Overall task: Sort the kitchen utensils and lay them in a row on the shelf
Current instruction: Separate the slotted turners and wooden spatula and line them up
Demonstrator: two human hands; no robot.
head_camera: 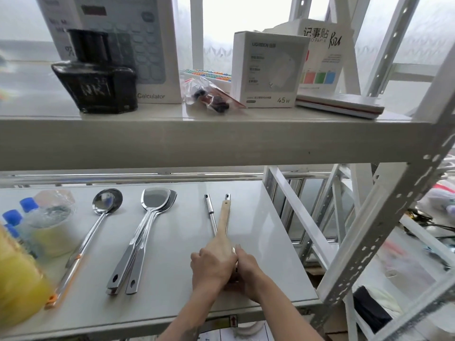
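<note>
Both hands meet over the near ends of a cluster of utensils on the right part of the pale grey lower shelf [258,230]. The left hand [213,264] lies over the light wooden-handled utensil [223,217], fingers curled about it; the right hand [246,269] grips the same bundle from the right side. Two slim steel handles [210,212] run alongside the wooden one. All three long axes run front to back, handle ends pointing away towards the shelf's rear; their working ends are hidden under the hands.

To the left lie two stacked steel spatulas [147,225], blades at the rear, handles angled towards the front left. Further left lies a steel ladle [103,212], bowl at the rear, with an orange-tipped handle towards the front.

The upper shelf [221,141] carries a black ink bottle [96,77], a white calculator box [138,45] and a white charger box [268,70]. White perforated steel uprights [384,217] frame the unit before a bright window.
</note>
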